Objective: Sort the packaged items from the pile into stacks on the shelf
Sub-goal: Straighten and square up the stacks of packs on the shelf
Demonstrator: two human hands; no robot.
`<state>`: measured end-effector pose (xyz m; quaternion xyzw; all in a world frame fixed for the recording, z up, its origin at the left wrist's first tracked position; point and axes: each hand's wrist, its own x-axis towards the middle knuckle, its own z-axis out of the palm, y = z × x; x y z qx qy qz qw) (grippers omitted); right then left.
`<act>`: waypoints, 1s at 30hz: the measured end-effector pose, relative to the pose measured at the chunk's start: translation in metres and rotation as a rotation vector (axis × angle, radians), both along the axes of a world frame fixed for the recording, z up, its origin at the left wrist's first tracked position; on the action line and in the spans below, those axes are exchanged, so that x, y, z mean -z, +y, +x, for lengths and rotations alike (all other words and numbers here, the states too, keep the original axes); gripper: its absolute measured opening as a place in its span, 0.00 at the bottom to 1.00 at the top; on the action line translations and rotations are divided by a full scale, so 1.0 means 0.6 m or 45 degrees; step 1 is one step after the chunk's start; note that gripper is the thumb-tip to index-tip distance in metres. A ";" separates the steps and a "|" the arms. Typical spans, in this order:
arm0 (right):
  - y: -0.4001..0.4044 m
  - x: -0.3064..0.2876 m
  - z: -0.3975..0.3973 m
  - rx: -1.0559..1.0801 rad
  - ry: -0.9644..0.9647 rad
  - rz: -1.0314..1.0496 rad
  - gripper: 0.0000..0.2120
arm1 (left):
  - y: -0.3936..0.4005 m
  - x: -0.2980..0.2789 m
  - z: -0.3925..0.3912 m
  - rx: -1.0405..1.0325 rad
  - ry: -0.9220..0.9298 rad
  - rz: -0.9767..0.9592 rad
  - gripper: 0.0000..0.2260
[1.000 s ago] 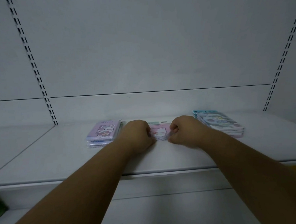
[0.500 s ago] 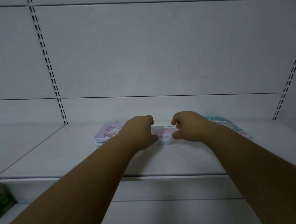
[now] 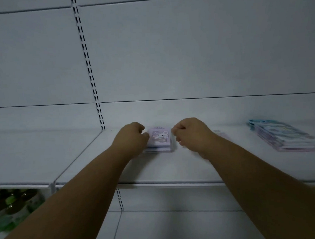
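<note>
I see my left hand point(image 3: 131, 139) and right hand point(image 3: 189, 134), fingers curled, gripping the two sides of the purple stack point(image 3: 159, 142) on the shelf point(image 3: 192, 168). Its long axis runs front to back, picture upright toward me. A blue stack point(image 3: 283, 136) lies well apart at right, angled.

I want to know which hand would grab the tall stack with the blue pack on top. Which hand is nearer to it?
Right. The right hand is beside the purple stack, between it and the tall stack further right. The left hand is on the purple stack's far side.
</note>
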<state>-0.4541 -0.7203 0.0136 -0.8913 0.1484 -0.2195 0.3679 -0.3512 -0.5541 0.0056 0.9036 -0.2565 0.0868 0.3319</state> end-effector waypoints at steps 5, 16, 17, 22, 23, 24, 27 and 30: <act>0.025 0.019 0.006 0.090 0.050 -0.075 0.12 | 0.023 0.014 0.009 0.201 0.050 0.071 0.16; 0.032 0.036 0.009 0.187 0.038 -0.017 0.18 | 0.030 0.030 0.025 0.293 0.012 -0.018 0.30; 0.031 0.036 0.010 0.186 0.032 -0.013 0.18 | 0.030 0.031 0.025 0.299 0.010 -0.016 0.30; 0.033 0.040 0.012 0.191 0.009 -0.116 0.15 | 0.031 0.036 0.025 0.306 -0.068 -0.002 0.26; 0.035 0.041 0.011 0.199 0.006 -0.136 0.15 | 0.031 0.037 0.023 0.297 -0.092 -0.005 0.26; 0.037 0.042 0.010 0.212 -0.004 -0.149 0.14 | 0.031 0.037 0.022 0.289 -0.122 0.000 0.26; 0.043 0.048 0.008 0.230 -0.061 -0.159 0.10 | 0.034 0.039 0.017 0.279 -0.214 0.019 0.24; 0.042 0.053 0.003 0.181 -0.075 -0.101 0.12 | 0.038 0.040 0.016 0.300 -0.231 0.024 0.25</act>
